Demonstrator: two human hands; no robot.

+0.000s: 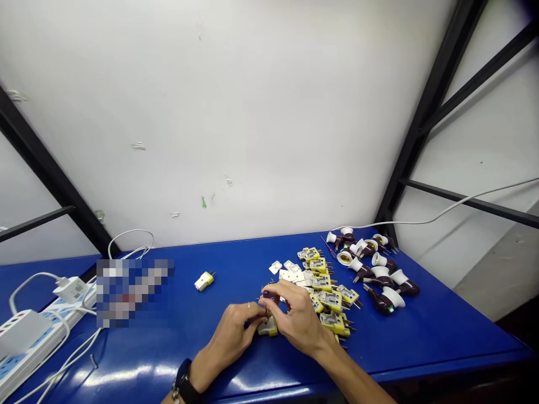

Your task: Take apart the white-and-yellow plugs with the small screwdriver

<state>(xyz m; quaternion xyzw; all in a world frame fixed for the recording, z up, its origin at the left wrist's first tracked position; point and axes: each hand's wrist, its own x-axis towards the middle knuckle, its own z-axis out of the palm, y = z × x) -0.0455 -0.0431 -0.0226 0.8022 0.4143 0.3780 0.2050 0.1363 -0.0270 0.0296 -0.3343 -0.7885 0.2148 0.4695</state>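
From the head camera, the left hand (pixel 233 336) and the right hand (pixel 297 314) met over a yellow-and-white plug (pixel 268 327) near the front edge of the blue surface (pixel 446 336). The 2 hands were closed in a pinch around it, fingertips drawn together, and they hid most of it; a small dark piece (pixel 266 294) showed at the right hand's fingertips. A black watch (pixel 183 381) circled the left wrist. Just beyond the hands lay a heap of yellow plugs (pixel 326 294), with white plug covers (pixel 288 273) at its edge. Further right lay brown-and-white lamp holders (pixel 379 269). 1 loose plug (pixel 204 281) sat well apart on the left, beyond a white power strip (pixel 25 342) and a white charger (pixel 71 289).
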